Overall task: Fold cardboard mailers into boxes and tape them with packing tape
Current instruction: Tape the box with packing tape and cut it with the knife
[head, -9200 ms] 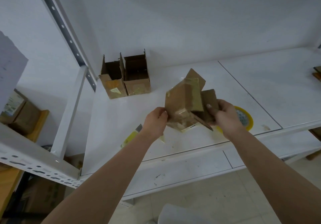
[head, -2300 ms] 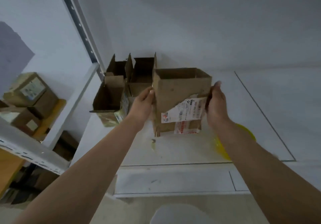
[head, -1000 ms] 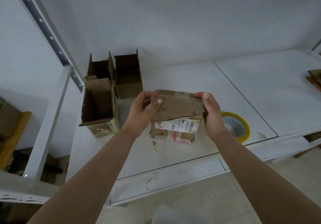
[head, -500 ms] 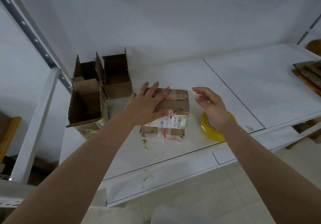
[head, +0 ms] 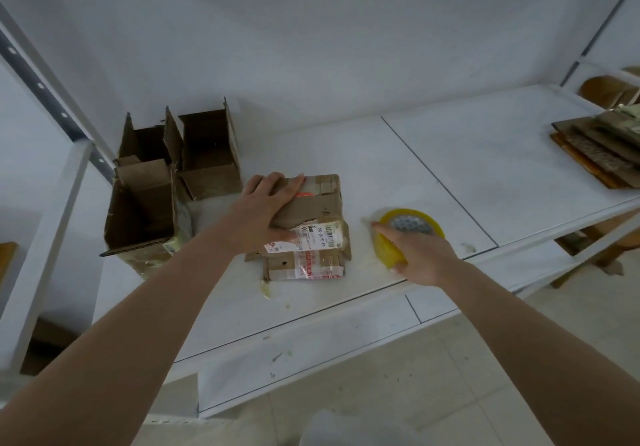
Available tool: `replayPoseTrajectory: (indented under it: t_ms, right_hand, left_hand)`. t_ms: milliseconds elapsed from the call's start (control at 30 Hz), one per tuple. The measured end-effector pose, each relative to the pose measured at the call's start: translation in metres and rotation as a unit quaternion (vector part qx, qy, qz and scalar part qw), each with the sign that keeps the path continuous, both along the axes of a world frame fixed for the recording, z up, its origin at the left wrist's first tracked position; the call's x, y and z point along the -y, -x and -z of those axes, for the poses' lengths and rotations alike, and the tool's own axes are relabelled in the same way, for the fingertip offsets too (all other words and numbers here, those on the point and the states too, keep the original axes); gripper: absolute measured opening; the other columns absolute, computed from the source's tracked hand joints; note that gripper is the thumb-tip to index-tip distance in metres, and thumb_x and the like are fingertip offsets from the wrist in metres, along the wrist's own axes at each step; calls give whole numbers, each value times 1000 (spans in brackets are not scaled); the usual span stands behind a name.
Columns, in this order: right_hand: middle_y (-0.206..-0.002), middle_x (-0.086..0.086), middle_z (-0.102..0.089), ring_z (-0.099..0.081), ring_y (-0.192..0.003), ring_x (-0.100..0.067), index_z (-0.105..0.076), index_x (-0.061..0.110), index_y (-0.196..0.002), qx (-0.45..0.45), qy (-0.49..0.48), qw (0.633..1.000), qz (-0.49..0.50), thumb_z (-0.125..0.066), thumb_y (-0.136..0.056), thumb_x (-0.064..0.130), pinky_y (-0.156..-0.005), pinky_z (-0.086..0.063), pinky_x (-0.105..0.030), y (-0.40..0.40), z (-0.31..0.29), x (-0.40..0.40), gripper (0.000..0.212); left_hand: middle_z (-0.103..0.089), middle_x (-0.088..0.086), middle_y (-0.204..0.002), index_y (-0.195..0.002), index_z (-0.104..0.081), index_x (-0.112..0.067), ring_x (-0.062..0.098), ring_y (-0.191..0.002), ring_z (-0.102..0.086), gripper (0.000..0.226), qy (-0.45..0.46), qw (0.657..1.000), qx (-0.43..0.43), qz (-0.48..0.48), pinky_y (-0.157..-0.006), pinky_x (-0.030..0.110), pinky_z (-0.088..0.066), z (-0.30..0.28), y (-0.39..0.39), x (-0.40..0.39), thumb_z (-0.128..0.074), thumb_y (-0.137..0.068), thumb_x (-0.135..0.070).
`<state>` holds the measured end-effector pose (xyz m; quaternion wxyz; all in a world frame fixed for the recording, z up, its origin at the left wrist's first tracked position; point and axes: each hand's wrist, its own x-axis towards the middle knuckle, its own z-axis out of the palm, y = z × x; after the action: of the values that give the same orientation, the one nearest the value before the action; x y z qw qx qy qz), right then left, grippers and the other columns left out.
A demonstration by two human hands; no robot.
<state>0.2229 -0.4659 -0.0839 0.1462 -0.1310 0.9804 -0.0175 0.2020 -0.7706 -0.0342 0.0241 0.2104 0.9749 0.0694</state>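
The folded cardboard box (head: 308,224) lies on the white shelf (head: 467,175), near its front edge, with its flaps turned down on top and a white shipping label on the side that faces the person. The left hand (head: 265,211) rests flat on the top of it, the fingers straight and spread, and it presses the flaps down; it does not grip anything. Just beside the box, to the right and not touching it, lies the yellow roll of packing tape (head: 408,234). The right hand (head: 420,255) is on the near rim of the roll, with the fingers curled around its edge, so I judge that it is taking hold of it. The box is probably light and quite stiff, but the flaps look worn and will likely spring up if the pressure goes away, so the flat palm on the seam is a good hold. The roll is rigid and is best taken by the rim; its free end may be hard to find. Behind, to the left, three open boxes (head: 207,158) stand together, and a stack of flat mailers (head: 595,147) lies far to the right.
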Motion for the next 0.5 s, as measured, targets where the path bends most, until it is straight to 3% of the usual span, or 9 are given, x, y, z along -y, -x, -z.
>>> replayPoseTrajectory:
  t_ms: [67,133,300,367,500]
  right_hand:
    - [-150,1,-40,-42,-135,-25,-11,47,-150,-6,60,998,15,-65,-88,31,-101,-43,-37,6,-11,-5,84]
    - [-138,-3,-51,-49,-128,-24,-26,43,-148,-3,182,981,71,-69,-87,27,-103,-42,-36,14,-32,-13,76]
    - [-102,-5,-63,-62,-85,-19,-50,34,-132,-32,443,883,155,-71,-86,18,-75,-45,-27,19,-91,-24,53]
    - [-96,-1,-66,-66,-78,-12,-54,36,-126,-28,501,853,143,-71,-86,19,-67,-50,-23,14,-115,-19,46]
    - [-94,2,-70,-69,-77,-8,-58,38,-118,23,524,848,74,-70,-86,20,-66,-53,-20,3,-138,5,39]
  left_hand:
    - [-16,6,-154,-154,0,-33,31,-137,-13,103,-10,1000,-5,-8,-114,47,-20,-4,-1,-1,-70,-81,-49]
    - [-16,4,-154,-154,1,-36,31,-136,-13,102,-20,1000,-6,-15,-114,48,-21,-11,-2,-3,-69,-81,-51]
    - [-16,3,-152,-153,-1,-39,30,-135,-12,100,13,1000,7,26,-112,48,-26,-24,-9,-17,-67,-79,-57]
    - [-15,6,-153,-153,1,-38,32,-135,-13,100,50,998,-5,35,-110,48,-31,-19,-16,-29,-64,-81,-59]
    - [-5,4,-157,-152,7,-38,33,-139,-8,100,72,997,-12,9,-110,51,-33,-11,-21,-37,-61,-82,-60]
